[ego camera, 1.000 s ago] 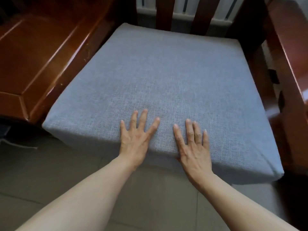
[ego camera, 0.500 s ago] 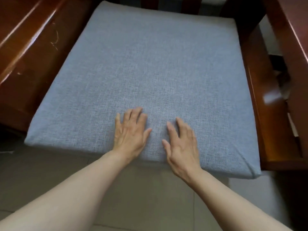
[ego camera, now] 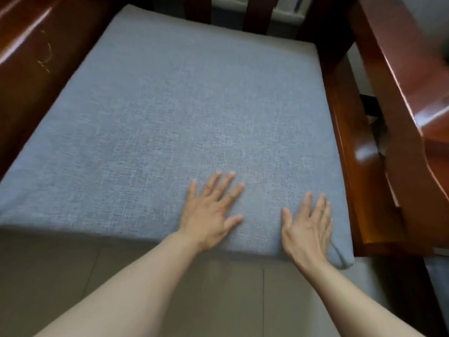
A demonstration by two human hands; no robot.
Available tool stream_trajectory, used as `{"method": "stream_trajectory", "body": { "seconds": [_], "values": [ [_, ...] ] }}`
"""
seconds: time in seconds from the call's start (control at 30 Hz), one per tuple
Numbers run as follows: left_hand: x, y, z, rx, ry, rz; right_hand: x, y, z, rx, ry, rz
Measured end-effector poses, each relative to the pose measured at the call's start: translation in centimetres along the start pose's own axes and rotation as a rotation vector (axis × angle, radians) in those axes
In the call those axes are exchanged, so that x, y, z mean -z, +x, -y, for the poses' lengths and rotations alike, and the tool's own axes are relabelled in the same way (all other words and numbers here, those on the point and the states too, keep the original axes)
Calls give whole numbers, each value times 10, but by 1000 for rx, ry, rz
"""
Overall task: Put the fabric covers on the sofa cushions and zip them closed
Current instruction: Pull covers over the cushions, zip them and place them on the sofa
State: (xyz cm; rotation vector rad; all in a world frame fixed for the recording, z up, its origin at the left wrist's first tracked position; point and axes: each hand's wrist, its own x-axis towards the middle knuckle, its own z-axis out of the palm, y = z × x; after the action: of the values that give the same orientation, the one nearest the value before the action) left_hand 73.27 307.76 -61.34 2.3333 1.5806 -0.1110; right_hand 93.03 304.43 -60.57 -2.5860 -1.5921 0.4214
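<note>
On the far left stands the dark wooden armrest (ego camera: 31,76) of the sofa frame, and the grey covered cushion (ego camera: 194,113) lies on the seat between it and the right armrest (ego camera: 398,98), with its front edge hanging a little over the floor (ego camera: 230,288). Compared with a second ago, both hands have moved to the right along this front edge. The left hand (ego camera: 211,210), which was near the middle of the edge, now lies flat right of the middle, its fingers (ego camera: 228,181) straight and spread, pressing the fabric and holding nothing. The right hand (ego camera: 308,229) has come close to the front right corner; its fingers also lie straight on the cover, gripping nothing. At this corner the fabric (ego camera: 340,256) shows a small fold or loose flap. No zipper is visible in this view, so I cannot tell if it is closed. I judge that the cover is already on and the person is smoothing it towards the right corner, which may need tucking.
</note>
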Motion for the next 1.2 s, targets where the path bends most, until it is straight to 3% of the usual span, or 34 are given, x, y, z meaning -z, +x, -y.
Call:
{"method": "stream_trajectory", "body": {
  "seconds": [0.1,0.23,0.33,0.43,0.47,0.53,0.6,0.63,0.7,0.83,1.2],
  "values": [
    [8,-19,69,326,-68,-42,-10,7,74,217,-44,135],
    [16,-60,139,611,-150,-96,-39,-28,166,609,-131,217],
    [15,-101,169,750,-247,-81,-59,-82,195,829,-165,295],
    [22,-142,174,805,-281,30,-57,-127,199,1027,-172,479],
    [26,-152,171,818,-256,62,-52,-137,198,1077,-157,471],
    [35,-166,159,886,-212,43,-46,-145,192,1014,-127,231],
    [42,-171,139,941,-218,-27,-33,-139,181,666,-121,76],
    [44,-171,129,938,-238,-45,-25,-133,173,521,-180,58],
    [36,-164,114,799,-133,-56,-20,-115,150,429,-349,64],
    [24,-122,102,437,78,29,-18,-85,130,530,-506,146],
    [11,-80,98,467,140,11,-39,-59,124,641,-485,72]
  ]
}}
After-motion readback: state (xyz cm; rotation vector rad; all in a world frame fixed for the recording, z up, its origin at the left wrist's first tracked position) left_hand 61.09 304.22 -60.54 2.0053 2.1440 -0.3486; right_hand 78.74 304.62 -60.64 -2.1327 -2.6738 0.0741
